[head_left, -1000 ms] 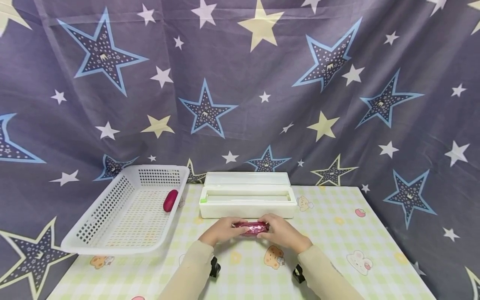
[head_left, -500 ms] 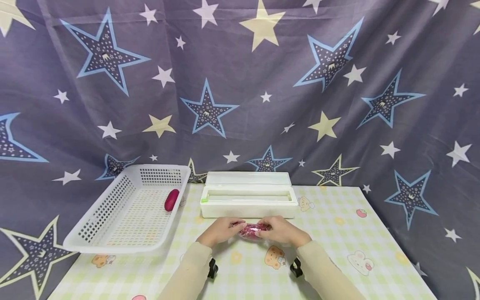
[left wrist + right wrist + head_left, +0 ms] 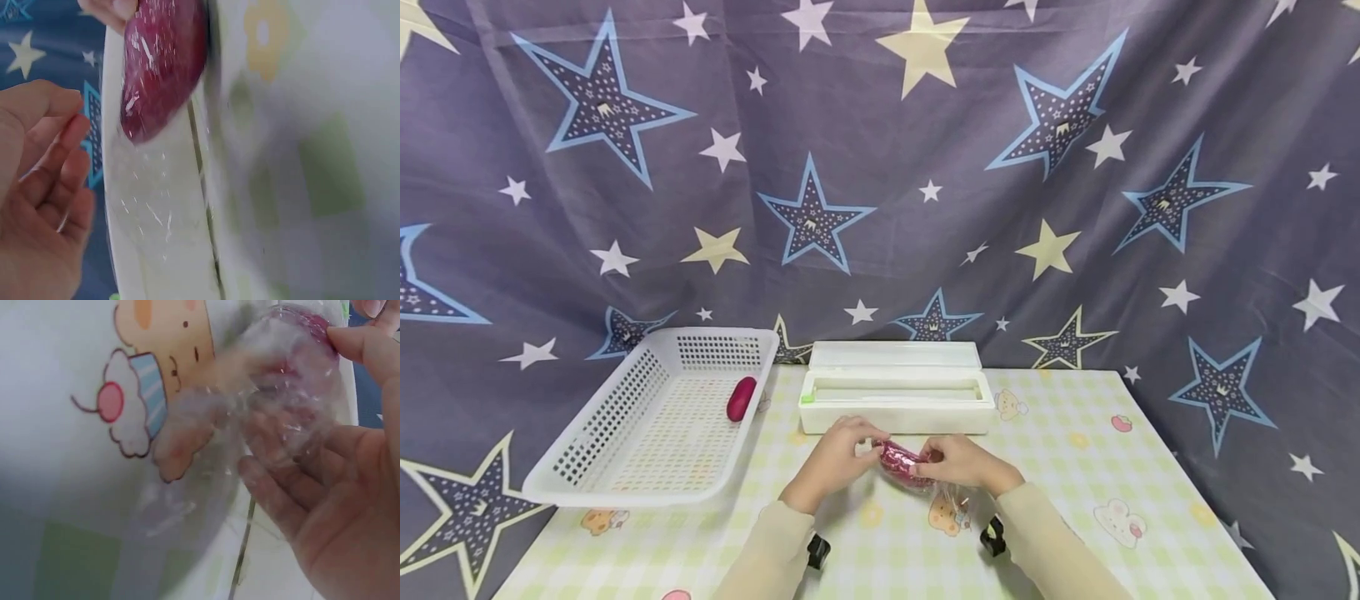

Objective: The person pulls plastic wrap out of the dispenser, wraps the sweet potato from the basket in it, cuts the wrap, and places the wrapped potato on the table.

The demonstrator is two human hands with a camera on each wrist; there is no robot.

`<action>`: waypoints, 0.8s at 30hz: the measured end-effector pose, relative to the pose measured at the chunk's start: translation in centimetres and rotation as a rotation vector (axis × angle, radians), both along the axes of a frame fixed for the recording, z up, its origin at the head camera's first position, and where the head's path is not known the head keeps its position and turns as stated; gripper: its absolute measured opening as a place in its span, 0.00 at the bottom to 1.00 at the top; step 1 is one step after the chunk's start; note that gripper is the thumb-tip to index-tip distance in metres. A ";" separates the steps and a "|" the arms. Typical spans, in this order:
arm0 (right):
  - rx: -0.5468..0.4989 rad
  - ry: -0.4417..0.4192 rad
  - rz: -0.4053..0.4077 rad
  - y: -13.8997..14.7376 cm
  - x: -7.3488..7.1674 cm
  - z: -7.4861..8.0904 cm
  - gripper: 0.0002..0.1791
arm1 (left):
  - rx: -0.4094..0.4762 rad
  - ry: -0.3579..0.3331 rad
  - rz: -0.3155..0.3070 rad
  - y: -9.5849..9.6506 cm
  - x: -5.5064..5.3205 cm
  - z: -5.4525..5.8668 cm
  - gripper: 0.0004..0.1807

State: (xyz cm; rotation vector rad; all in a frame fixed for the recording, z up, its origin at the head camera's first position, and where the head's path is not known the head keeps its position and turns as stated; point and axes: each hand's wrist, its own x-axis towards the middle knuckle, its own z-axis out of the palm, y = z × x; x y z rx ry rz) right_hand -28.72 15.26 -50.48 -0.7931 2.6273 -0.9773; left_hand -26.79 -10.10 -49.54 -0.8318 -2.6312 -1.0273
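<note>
The worktop (image 3: 1067, 471) has a pale green and white checked surface, printed with cartoon bears (image 3: 946, 514), a rabbit (image 3: 1118, 525), strawberries (image 3: 1121, 423) and yellow flowers (image 3: 871, 514). On its left side stands a white perforated basket (image 3: 625, 500), whose near left corner reaches past the worktop's left edge as seen from the head. Apart from it, near the middle of the back edge, sits a long white box (image 3: 895, 420), lid (image 3: 893, 356) raised at the rear

Right hand (image 3: 347, 494) at right, holding film-wrapped dark red item (image 3: 317, 328), upper right.
Loose clear film (image 3: 240, 428) crinkled mid-frame; cartoon-print cloth (image 3: 75, 494) at left.
</note>
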 end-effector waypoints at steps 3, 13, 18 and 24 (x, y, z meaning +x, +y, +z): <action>0.008 -0.008 0.002 0.0 0.1 0.2 0.17 | -0.030 -0.037 -0.040 0.7 0.7 -0.1 0.14; 0.075 -0.044 0.019 0.4 0.6 0.4 0.18 | -0.069 -0.088 -0.089 2.0 1.2 -2.1 0.29; 0.049 -0.136 0.054 0.4 1.0 0.3 0.27 | -0.054 -0.142 -0.145 2.2 1.0 -2.3 0.30; 0.007 -0.112 0.089 1.0 1.8 0.1 0.26 | -0.076 -0.184 -0.187 1.9 0.3 -2.3 0.32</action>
